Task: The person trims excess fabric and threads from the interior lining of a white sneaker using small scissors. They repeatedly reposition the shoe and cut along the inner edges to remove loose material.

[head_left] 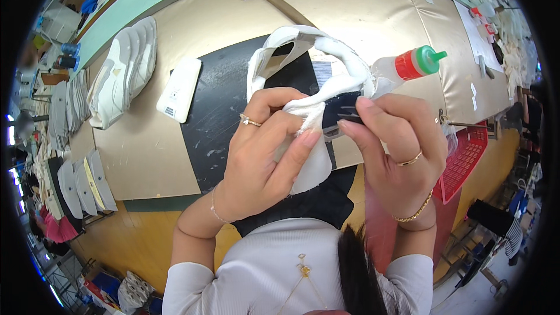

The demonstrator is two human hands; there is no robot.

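Observation:
A white padded shoe upper [344, 53] is held up in front of me, its opening ringed by a thick collar. My left hand [256, 151] pinches its near edge between thumb and fingers, where the fabric looks frayed. From the right, my right hand [402, 134] grips a small dark piece with thin metal prongs or blades [349, 114] between thumb and fingertips. That piece lies against the dark inside of the upper, close to my left thumb. Its exact kind is hard to make out, since the fingers cover part of it.
Beneath the work lies a black mat [213, 116]. A hammer [283, 4] rests beyond it, and a green-capped squeeze bottle [417, 63] lies to the right. At left are a white phone-shaped object [179, 90] and stacked shoe uppers [131, 61]. A red basket [466, 160] stands right.

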